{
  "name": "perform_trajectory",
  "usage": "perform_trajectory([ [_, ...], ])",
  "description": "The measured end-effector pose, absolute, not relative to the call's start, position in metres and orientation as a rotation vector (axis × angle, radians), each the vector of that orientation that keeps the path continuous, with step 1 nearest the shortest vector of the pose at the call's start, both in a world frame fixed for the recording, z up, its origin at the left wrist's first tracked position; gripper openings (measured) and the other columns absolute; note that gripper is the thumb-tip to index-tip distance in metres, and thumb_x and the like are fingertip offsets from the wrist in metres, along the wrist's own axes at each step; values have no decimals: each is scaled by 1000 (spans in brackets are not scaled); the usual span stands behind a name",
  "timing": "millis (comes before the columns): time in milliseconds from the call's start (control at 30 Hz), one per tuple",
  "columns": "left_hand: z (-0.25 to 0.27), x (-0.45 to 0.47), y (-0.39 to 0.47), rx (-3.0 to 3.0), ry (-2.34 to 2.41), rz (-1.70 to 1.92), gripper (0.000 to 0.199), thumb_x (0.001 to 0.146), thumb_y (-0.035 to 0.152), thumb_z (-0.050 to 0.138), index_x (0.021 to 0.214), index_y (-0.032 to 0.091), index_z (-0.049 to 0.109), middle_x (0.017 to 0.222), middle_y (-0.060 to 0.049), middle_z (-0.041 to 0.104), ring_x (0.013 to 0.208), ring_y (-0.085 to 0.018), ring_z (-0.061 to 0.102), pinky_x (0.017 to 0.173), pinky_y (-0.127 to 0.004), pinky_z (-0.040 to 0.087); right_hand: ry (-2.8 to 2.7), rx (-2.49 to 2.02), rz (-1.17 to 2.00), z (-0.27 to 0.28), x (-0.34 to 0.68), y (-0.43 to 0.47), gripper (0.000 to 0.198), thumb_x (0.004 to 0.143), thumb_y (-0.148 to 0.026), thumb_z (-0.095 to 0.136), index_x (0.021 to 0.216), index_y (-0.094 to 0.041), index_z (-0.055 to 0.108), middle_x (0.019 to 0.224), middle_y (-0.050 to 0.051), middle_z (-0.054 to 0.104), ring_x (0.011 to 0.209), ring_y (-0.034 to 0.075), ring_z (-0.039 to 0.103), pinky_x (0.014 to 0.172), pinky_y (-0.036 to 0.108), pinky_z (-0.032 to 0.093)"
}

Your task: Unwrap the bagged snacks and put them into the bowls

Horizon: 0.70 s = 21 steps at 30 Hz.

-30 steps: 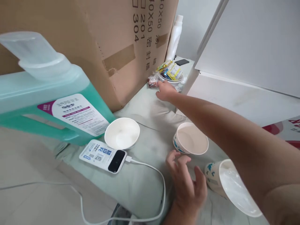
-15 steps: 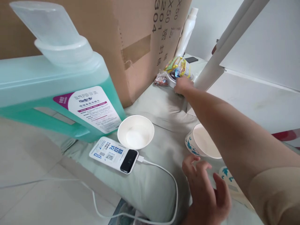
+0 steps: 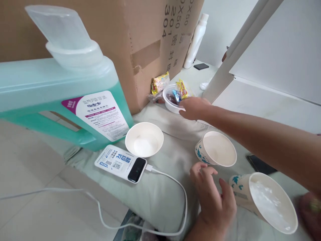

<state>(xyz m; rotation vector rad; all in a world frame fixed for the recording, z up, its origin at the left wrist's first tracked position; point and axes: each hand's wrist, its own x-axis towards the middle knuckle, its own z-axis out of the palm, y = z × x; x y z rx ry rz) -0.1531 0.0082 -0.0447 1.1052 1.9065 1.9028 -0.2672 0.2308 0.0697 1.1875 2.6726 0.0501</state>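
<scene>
My right hand (image 3: 194, 107) is stretched out to the back, its fingers closed at the rim of a round white plastic bowl (image 3: 170, 107). In the bowl lie dark pieces, a blue wrapper (image 3: 177, 95) and a yellow snack packet (image 3: 181, 88). My left hand (image 3: 213, 197) hovers in front, empty, its fingers curved and apart. Just beyond it stands a paper cup with blue leaf print (image 3: 218, 149). To its right is a larger paper cup (image 3: 271, 202) with clear plastic wrap inside. A white paper bowl (image 3: 144, 139) sits to the left.
A big jug of green liquid (image 3: 105, 113) stands at left before a cardboard box (image 3: 147, 36). A white power bank (image 3: 121, 164) with a cable (image 3: 184, 194) lies in front. Another yellow packet (image 3: 160, 82) leans on the box. Further back are a white bottle (image 3: 197, 42) and a phone (image 3: 201, 66).
The plastic bowl has come nearer and to the left with my right hand. One yellow packet now rests against the box beside it. My left hand stays nearly still.
</scene>
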Motion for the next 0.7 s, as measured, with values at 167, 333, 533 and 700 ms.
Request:
perform_trajectory([
  [167,-44,-155,10,1090,1933,1921,36,72,0,51,99,22,43,104,-8,48,97,-22,55,84,-39,51,2943,1426,46,85,-275,225,58,86,-52,63,134,-22,57,127,19,57,115,42,58,91,56,48],
  [333,-43,-157,12,1117,1967,1932,36,72,-1,49,99,23,43,102,-7,47,95,-21,54,81,-37,51,2714,1586,-230,62,-292,259,87,76,-41,75,153,-25,37,139,22,48,114,40,61,93,52,49],
  [533,-46,-161,13,1148,2001,1986,34,73,0,50,98,22,44,102,-7,47,95,-21,55,82,-36,49,2885,1619,-331,57,-273,266,76,83,-28,65,154,-26,37,134,16,60,117,35,61,95,45,51],
  [700,-50,-162,18,1168,2062,2030,30,75,1,50,97,22,46,102,-7,47,97,-22,55,83,-38,47,2975,1716,-399,76,-261,255,65,93,-26,52,155,-24,33,135,12,62,124,32,59,99,43,50],
])
